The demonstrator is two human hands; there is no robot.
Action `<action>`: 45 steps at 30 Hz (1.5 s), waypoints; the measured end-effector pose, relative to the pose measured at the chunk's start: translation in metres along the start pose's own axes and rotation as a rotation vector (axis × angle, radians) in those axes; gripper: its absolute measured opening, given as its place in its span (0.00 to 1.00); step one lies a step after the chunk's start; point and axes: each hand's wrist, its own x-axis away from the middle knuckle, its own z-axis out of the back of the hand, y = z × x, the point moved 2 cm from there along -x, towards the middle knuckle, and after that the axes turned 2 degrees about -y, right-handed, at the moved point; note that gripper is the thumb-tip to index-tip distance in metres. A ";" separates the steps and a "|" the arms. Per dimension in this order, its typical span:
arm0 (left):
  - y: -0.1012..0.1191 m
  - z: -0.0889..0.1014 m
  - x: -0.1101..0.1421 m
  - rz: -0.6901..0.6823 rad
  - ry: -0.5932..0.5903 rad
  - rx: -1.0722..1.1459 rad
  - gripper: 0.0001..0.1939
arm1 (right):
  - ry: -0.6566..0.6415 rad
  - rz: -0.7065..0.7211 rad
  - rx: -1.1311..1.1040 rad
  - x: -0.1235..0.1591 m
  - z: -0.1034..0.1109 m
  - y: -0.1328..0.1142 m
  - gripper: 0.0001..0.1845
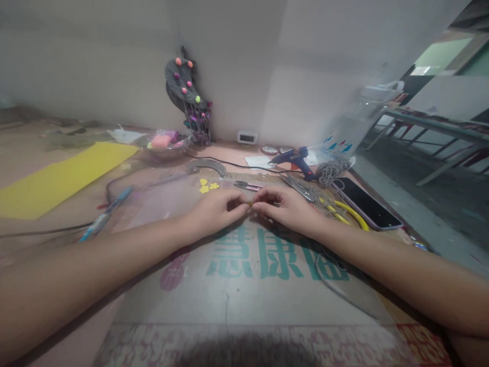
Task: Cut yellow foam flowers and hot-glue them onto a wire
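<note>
My left hand [219,208] and my right hand [286,206] meet over the middle of the table, thumb and fingertips pinched. Between them is a tiny dark-yellow piece [249,203], too small and too covered by fingertips to name exactly. Several small yellow petal-shaped cutouts [214,186] lie just beyond my left hand. Behind the fingertips rests a slim tool with a pink handle and metal blades [248,186]. Metal scissors [300,188] lie beyond my right hand, beside yellow-handled pliers or cutters [349,211], partly hidden by grey cord.
A blue glue gun [294,159], a ball of grey yarn [330,171], a phone [367,204] and a clear bottle [351,122] stand or lie at right. Yellow sheet [64,178] and blue pen [107,214] are left. A grey moon-shaped decoration [183,86] leans on the wall.
</note>
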 end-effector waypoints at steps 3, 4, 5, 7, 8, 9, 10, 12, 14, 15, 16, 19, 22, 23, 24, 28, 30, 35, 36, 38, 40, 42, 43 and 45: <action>-0.001 -0.001 0.000 -0.014 0.001 -0.011 0.13 | -0.003 0.011 0.001 0.000 0.000 0.000 0.08; -0.002 -0.002 0.000 -0.021 0.002 -0.016 0.13 | -0.005 0.009 -0.003 0.001 0.000 0.000 0.08; -0.002 -0.002 0.000 -0.027 0.002 -0.020 0.13 | -0.008 0.005 -0.008 0.001 0.000 0.000 0.08; -0.001 -0.001 0.000 -0.029 -0.004 -0.014 0.12 | -0.006 -0.003 -0.013 0.001 0.000 0.000 0.08; -0.001 -0.001 0.000 -0.025 -0.009 -0.006 0.13 | -0.001 -0.005 -0.007 0.000 0.000 0.000 0.08; 0.000 0.000 0.000 -0.018 -0.012 0.002 0.13 | 0.007 -0.002 0.006 0.000 0.001 0.000 0.09; 0.001 0.000 0.001 -0.010 -0.011 0.008 0.13 | 0.014 0.002 0.022 0.000 0.001 0.000 0.09; 0.002 0.002 0.001 0.006 0.003 0.010 0.15 | 0.025 0.011 0.049 -0.001 0.002 0.001 0.09; 0.002 0.002 0.002 0.014 0.012 0.003 0.16 | 0.031 0.006 0.050 -0.001 0.002 0.002 0.10; 0.002 0.002 0.002 0.016 0.012 0.000 0.16 | 0.031 -0.003 0.038 -0.001 0.002 0.003 0.10; 0.002 0.002 0.002 0.017 0.010 0.000 0.16 | 0.029 -0.013 0.022 -0.001 0.002 0.003 0.10; 0.002 0.001 0.001 0.013 -0.001 -0.005 0.15 | 0.019 -0.028 -0.025 -0.001 0.001 0.003 0.10; 0.002 0.001 0.001 0.011 -0.005 -0.020 0.14 | 0.002 -0.037 -0.067 -0.001 0.000 0.002 0.10; 0.002 0.001 0.001 0.008 -0.006 -0.023 0.14 | -0.004 -0.040 -0.075 -0.001 0.000 0.002 0.10; 0.002 0.001 0.001 0.004 -0.006 -0.022 0.13 | -0.010 -0.040 -0.077 -0.001 0.000 0.001 0.10; 0.001 0.001 0.001 -0.036 0.004 -0.015 0.13 | -0.024 -0.013 -0.053 0.000 0.001 0.001 0.12; 0.001 0.001 0.001 -0.057 0.010 -0.023 0.13 | -0.017 -0.002 -0.047 0.000 0.002 0.001 0.13; 0.002 0.000 0.002 -0.082 0.001 -0.042 0.13 | -0.005 0.002 -0.073 0.000 0.002 0.002 0.10; 0.002 0.000 0.002 -0.082 -0.002 -0.043 0.14 | -0.010 0.004 -0.072 0.000 0.001 0.002 0.10; 0.002 0.000 0.002 -0.085 -0.004 -0.046 0.14 | -0.009 0.005 -0.064 0.000 0.001 0.000 0.09; 0.002 -0.001 0.002 -0.096 -0.003 -0.051 0.14 | -0.007 0.000 -0.054 0.001 0.001 -0.002 0.09; 0.000 -0.002 0.002 -0.114 -0.001 -0.058 0.14 | -0.011 -0.006 -0.051 0.001 0.000 -0.003 0.10; 0.000 -0.002 0.002 -0.122 -0.001 -0.062 0.14 | -0.016 -0.005 -0.048 0.001 0.000 -0.004 0.10; -0.001 -0.003 0.002 -0.137 -0.001 -0.065 0.13 | -0.020 0.005 -0.040 0.001 0.001 -0.004 0.10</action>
